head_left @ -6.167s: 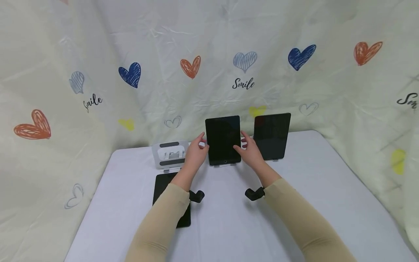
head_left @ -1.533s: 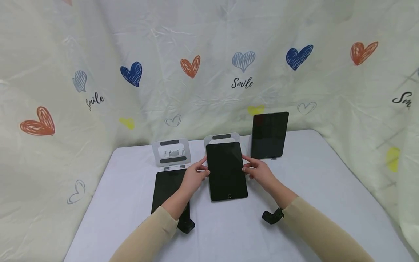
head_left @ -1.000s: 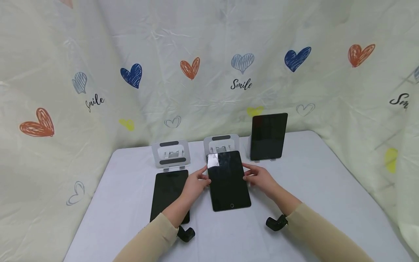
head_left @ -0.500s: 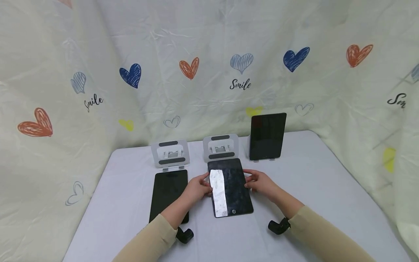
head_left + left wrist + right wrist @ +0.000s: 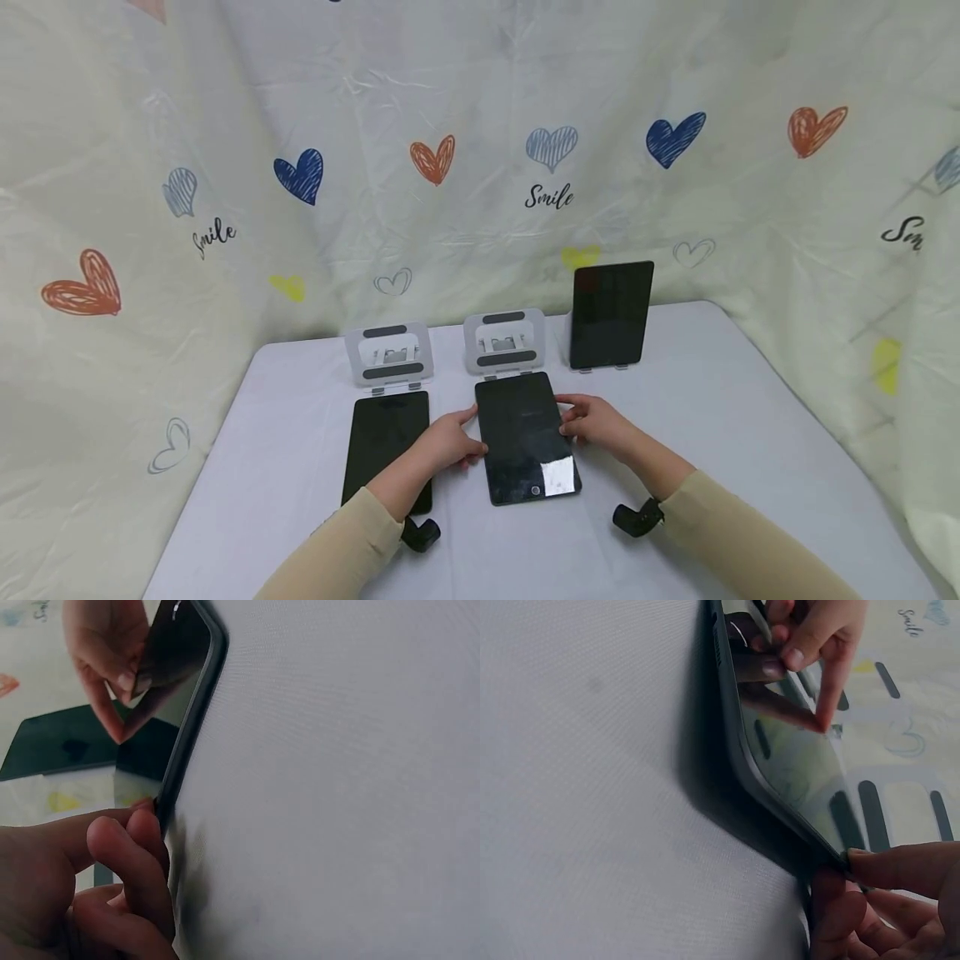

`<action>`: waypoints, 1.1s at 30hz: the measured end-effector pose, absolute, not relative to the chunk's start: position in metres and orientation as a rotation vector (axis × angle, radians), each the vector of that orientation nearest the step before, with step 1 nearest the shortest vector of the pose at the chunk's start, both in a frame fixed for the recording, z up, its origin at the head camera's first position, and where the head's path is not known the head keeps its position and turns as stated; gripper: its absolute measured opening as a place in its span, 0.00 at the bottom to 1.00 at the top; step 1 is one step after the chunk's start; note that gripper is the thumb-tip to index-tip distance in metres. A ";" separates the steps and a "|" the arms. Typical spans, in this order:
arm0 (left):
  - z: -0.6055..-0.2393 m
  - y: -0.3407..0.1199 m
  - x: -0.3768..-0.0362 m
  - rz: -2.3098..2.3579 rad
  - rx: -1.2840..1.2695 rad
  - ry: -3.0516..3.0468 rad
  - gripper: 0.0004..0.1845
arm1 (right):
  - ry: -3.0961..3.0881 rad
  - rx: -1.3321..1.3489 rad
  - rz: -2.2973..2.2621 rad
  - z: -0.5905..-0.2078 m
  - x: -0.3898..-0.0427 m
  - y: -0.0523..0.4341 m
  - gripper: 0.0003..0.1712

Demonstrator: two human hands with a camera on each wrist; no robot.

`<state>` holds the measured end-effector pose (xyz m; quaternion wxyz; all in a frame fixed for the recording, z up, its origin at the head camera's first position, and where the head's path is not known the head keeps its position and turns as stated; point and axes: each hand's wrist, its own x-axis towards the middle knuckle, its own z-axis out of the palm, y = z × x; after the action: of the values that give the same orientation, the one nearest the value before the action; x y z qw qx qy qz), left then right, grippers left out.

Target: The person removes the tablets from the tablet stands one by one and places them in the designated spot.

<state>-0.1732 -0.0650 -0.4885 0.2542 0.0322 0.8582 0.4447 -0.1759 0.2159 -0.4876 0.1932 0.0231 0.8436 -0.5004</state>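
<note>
In the head view a black tablet (image 5: pixel 521 433) with a round home button lies low over the table, screen up, just in front of the middle stand (image 5: pixel 506 361). My left hand (image 5: pixel 446 440) holds its left edge, thumb and fingertips right at the rim. On the opposite edge my right hand (image 5: pixel 597 423) pinches the tablet. In the right wrist view that edge (image 5: pixel 754 780) has a dark shadow beneath it, with the right thumb on top and curled fingers below. The screen reflects the opposite hand in both wrist views.
Flat on the white table (image 5: pixel 675 467), left of the held tablet, lies another black tablet (image 5: pixel 386 446). Behind it is the left stand (image 5: pixel 393 371). A third tablet (image 5: pixel 611 317) stands upright on a stand at the back right. A heart-printed curtain (image 5: pixel 480 83) hangs behind.
The middle tablet has come off its stand towards me and been lowered from upright to nearly flat. In the last half second my left hand's fingers have shifted along its edge.
</note>
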 end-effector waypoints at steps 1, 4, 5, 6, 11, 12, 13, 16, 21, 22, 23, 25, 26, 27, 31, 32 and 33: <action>-0.488 -0.065 -0.173 1.207 0.078 2.317 0.44 | 2.366 0.060 -1.398 -0.488 -0.176 0.216 0.34; -0.490 -0.065 -0.171 1.207 0.069 2.282 0.44 | 2.359 0.043 -1.390 -0.489 -0.176 0.216 0.34; -0.491 -0.066 -0.171 1.203 0.069 2.278 0.44 | 2.358 0.024 -1.385 -0.489 -0.177 0.217 0.34; -0.491 -0.066 -0.170 1.196 0.070 2.276 0.43 | 2.358 0.018 -1.379 -0.489 -0.177 0.217 0.34; -0.493 -0.065 -0.169 1.183 0.089 2.259 0.43 | 2.371 0.023 -1.323 -0.488 -0.176 0.217 0.34; -0.493 -0.065 -0.169 1.184 0.091 2.256 0.43 | 2.376 0.040 -1.309 -0.488 -0.176 0.217 0.34; -0.493 -0.064 -0.169 1.186 0.090 2.253 0.43 | 2.381 0.048 -1.293 -0.487 -0.176 0.217 0.34; -0.493 -0.063 -0.168 1.185 0.080 2.254 0.43 | 2.402 0.060 -1.235 -0.484 -0.177 0.216 0.35; -0.492 -0.062 -0.167 1.190 0.066 2.255 0.43 | 2.441 0.053 -1.125 -0.480 -0.182 0.213 0.35; -0.492 -0.062 -0.167 1.193 0.064 2.257 0.44 | 2.449 0.051 -1.104 -0.479 -0.183 0.212 0.35; -0.491 -0.061 -0.167 1.195 0.061 2.259 0.44 | 2.456 0.054 -1.083 -0.479 -0.185 0.212 0.35; -0.490 -0.061 -0.167 1.197 0.056 2.264 0.44 | 2.465 0.053 -1.047 -0.479 -0.187 0.211 0.35; -0.489 -0.061 -0.167 1.196 0.053 2.267 0.43 | 2.466 0.057 -1.037 -0.478 -0.188 0.210 0.35; -0.489 -0.061 -0.167 1.198 0.052 2.269 0.43 | 2.464 0.068 -1.031 -0.478 -0.190 0.210 0.35; -0.487 -0.062 -0.167 1.201 0.044 2.271 0.43 | 2.459 0.074 -1.011 -0.478 -0.191 0.212 0.35; -0.487 -0.062 -0.167 1.203 0.042 2.271 0.44 | 2.461 0.067 -1.004 -0.478 -0.192 0.212 0.35; -0.488 -0.063 -0.167 1.204 0.040 2.270 0.44 | 2.461 0.069 -1.001 -0.478 -0.192 0.213 0.35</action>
<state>-0.1672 -0.0628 -0.4876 0.2819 0.0149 0.8476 0.4494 -0.1921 0.2127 -0.4780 0.2397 0.0250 0.8991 -0.3655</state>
